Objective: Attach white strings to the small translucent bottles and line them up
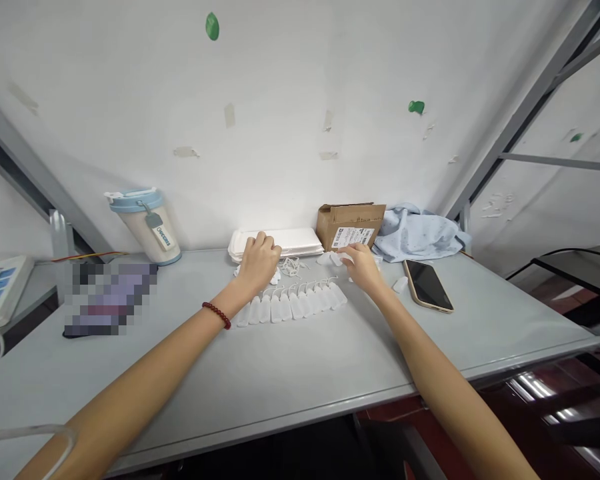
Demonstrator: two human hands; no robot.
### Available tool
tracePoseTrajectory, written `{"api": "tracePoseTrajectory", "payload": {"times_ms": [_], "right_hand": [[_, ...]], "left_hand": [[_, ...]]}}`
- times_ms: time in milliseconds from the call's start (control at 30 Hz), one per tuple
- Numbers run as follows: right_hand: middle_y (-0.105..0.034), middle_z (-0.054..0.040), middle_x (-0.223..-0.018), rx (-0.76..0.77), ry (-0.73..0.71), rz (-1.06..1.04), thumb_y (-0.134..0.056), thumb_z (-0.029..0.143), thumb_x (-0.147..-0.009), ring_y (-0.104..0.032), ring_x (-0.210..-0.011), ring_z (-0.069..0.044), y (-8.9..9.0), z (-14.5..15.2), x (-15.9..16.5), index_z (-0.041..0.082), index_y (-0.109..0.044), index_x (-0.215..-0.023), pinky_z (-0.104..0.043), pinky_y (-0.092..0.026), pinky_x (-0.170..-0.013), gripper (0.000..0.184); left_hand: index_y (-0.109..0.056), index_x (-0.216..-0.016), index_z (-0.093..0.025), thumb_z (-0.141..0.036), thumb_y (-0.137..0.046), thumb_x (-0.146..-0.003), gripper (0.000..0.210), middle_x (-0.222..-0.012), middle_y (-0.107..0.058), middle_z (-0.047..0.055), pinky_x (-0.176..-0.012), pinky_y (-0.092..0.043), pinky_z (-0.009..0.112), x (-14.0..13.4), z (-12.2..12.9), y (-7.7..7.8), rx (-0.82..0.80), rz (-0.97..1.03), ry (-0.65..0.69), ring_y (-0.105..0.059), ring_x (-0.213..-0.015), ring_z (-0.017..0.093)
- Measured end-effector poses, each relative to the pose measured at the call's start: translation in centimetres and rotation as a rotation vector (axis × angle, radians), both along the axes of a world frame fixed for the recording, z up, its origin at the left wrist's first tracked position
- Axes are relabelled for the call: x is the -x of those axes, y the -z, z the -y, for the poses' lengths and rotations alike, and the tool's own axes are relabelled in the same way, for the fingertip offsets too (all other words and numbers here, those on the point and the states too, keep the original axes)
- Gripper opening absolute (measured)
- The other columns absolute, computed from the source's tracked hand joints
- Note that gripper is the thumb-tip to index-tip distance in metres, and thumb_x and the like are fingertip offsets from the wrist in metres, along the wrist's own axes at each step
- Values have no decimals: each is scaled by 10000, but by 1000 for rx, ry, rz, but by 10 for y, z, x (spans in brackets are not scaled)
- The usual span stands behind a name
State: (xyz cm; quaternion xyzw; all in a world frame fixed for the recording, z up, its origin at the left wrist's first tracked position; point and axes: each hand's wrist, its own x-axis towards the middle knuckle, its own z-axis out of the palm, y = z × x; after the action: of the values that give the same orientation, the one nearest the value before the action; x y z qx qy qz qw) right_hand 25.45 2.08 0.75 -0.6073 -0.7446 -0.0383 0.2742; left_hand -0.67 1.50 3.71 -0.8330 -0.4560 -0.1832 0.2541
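At least ten tags (297, 307), one tumbler (150, 230)

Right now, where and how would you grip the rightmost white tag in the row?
Probably pinch the rightmost tag by its near end, coming from the front of the table: it lies flat, string end toward the wall.

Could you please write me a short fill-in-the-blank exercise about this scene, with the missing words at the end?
1. Of the left hand and the right hand, the ____ one is nearer the phone.
2. The row of pale tags lies to the ____ of the phone.
3. The beaded bracelet is dark ____.
4. The tumbler has a mainly light ____ lid.

Missing words: right; left; red; blue.
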Motion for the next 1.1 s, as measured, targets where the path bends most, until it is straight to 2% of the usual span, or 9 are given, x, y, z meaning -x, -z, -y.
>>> {"api": "tracePoseTrajectory", "payload": {"times_ms": [100, 167, 267, 367, 467, 600, 733, 1100], "right_hand": [[-611, -109, -1036, -47, -76, -143, -479, 117, -830, -494, -1025, -236, -2, 3, 9, 149, -639, -1030, -356, -369, -905, 259], [-629, -103, -1030, -60, -132, -201, -475, 123, -835, -505, -1023, -232, -4, 8, 17, 151, -626, -1018, -366, -373, -906, 239], [-640, -88, -1005, -41, -295, -245, -468, 153, -857, -545, -958, -211, -5, 16, 30, 166, -600, -1014, -358, -411, -857, 206], [-630, -90, -969, -43, -451, -222, -465, 172, -875, -557, -923, -208, -2, 26, 43, 171, -579, -1024, -351, -442, -801, 187], [-616, -104, -959, -121, -533, -173, -458, 181, -892, -541, -938, -225, 1, 36, 56, 169, -559, -1050, -369, -454, -788, 188], [-610, -103, -936, -190, -585, -175, -451, 218, -913, -533, -898, -223, 0, 51, 71, 175, -523, -1112, -378, -472, -765, 216], [-606, -87, -913, -166, -616, -206, -471, 274, -913, -545, -885, -216, -2, 62, 80, 208, -494, -1160, -374, -488, -750, 257], [-587, -72, -874, -169, -675, -187, -506, 275, -899, -558, -875, -213, 0, 70, 86, 235, -469, -1172, -346, -509, -693, 278]], "left_hand": [[-649, -725, -130, 8, -395, -793, 297, -815, -595, 167, -700, -339, 401, 3, 2, -6, -21, -14, -16, -471, -888, 294], [-652, -736, -135, -15, -389, -815, 300, -841, -608, 163, -714, -350, 404, 5, 8, -10, -22, 40, -11, -480, -899, 291], [-656, -795, -165, -177, -449, -869, 220, -841, -641, 106, -734, -390, 373, 9, 23, -8, 73, 312, 31, -511, -882, 253], [-651, -820, -192, -254, -501, -848, 165, -844, -682, 35, -780, -425, 312, 17, 46, 3, 281, 655, 106, -561, -850, 185], [-661, -823, -194, -321, -528, -820, 184, -870, -699, 24, -755, -440, 289, 23, 65, 12, 396, 882, 33, -585, -860, 180], [-671, -821, -184, -375, -567, -784, 221, -889, -705, 29, -730, -453, 283, 19, 75, 9, 520, 1110, 31, -607, -815, 176], [-673, -811, -187, -373, -576, -775, 212, -892, -702, 29, -741, -458, 280, 9, 79, 5, 625, 1156, 118, -609, -857, 185], [-651, -805, -199, -369, -552, -800, 197, -881, -695, 22, -717, -428, 285, 2, 87, 7, 694, 1090, 111, -603, -834, 181]]}}
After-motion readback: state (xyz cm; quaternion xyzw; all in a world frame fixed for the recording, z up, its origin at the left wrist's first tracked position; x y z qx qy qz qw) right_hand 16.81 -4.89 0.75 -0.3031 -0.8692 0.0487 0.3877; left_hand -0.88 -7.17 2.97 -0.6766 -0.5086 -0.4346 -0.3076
